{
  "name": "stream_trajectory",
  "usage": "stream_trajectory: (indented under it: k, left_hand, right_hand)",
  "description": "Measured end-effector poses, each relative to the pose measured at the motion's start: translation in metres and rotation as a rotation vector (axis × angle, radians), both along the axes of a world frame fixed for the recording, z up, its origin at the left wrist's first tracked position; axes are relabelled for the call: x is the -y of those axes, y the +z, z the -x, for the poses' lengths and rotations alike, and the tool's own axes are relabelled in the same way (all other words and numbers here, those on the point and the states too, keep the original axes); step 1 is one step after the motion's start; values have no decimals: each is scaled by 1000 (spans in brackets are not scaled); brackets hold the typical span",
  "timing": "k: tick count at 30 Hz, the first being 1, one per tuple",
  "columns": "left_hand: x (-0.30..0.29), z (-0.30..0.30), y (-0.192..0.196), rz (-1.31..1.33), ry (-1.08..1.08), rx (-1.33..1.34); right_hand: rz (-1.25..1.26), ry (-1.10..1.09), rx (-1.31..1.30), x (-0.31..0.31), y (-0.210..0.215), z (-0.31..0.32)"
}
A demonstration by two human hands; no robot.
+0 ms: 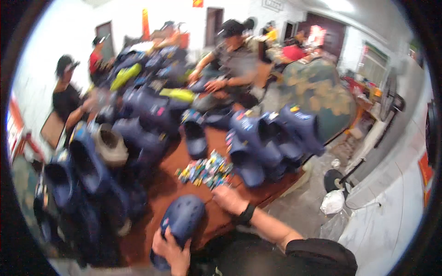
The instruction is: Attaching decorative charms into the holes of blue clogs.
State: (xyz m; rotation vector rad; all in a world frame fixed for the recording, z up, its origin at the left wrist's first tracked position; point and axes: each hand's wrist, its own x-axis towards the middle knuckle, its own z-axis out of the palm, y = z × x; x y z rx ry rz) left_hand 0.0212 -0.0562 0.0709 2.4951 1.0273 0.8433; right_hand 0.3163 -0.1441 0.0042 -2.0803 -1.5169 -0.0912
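Observation:
A navy clog [185, 215] with round holes in its upper lies at the near edge of the reddish-brown table [178, 156]. My left hand [169, 250] is closed around its near part, thumb and fingers on the upper. Just past the clog's toe is a pile of small colourful shoe charms [207, 172]. At the near edge of that pile my right hand [230, 200], with a dark band on the wrist, has its fingers drawn together. Blur and the hand itself hide whatever its fingertips hold.
Navy clogs stand in a cluster at the right [271, 142], with one lone clog [195, 133] behind the charms. More clogs [90, 161] are heaped on the left, among them a beige one [110, 145]. Several people work across the table. A floor fan [336, 179] is at right.

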Motion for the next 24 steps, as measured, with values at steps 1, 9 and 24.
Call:
stream_trajectory:
  k: [1, 9, 24]
  left_hand:
    - [0, -3, -1, -27, -41, -1]
    - [-2, 1, -13, -137, -92, 13]
    - [-3, 5, -12, -135, -92, 34]
  right_hand:
    - [-33, 6, 40, 5, 0, -10]
    - [-235, -56, -539, -12, 45, 11]
    - [-183, 566, -30, -96, 83, 70]
